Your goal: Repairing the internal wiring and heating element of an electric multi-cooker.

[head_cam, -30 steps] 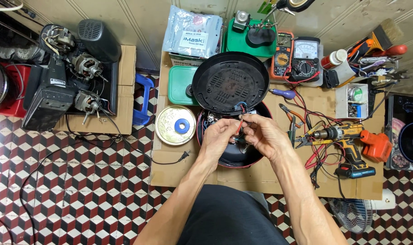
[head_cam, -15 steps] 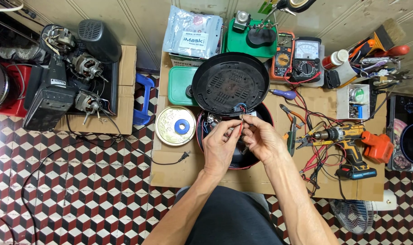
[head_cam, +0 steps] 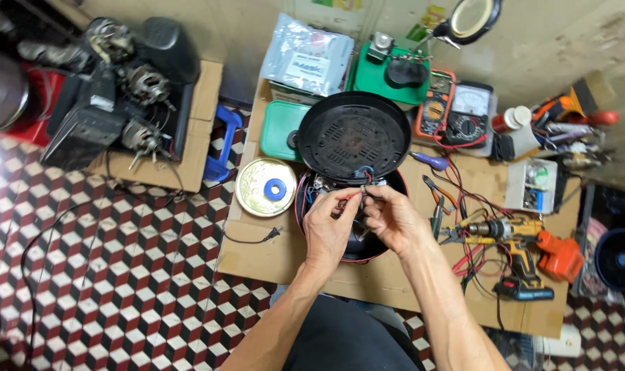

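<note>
My left hand (head_cam: 328, 230) and my right hand (head_cam: 393, 221) meet over an opened round black appliance (head_cam: 312, 206) with a red rim on the workbench. Both pinch a small part with coloured wires (head_cam: 362, 192) between thumb and fingertips, right at the appliance's upper edge. The appliance's round black vented cover (head_cam: 354, 134) lies tilted just behind the hands. What exactly the fingers hold is too small to tell.
A round tin with a blue centre (head_cam: 266, 187) lies left of the appliance. A yellow cordless drill (head_cam: 515, 237), pliers (head_cam: 437, 206) and red wires lie to the right. Two multimeters (head_cam: 457, 113), a green box (head_cam: 281, 129) and a magnifier lamp (head_cam: 472, 17) stand behind. Motors (head_cam: 137, 89) sit on a left crate.
Both hands shifted slightly up towards the vented cover and closer together; the camera view moved a little. The appliance and tools stayed put.
</note>
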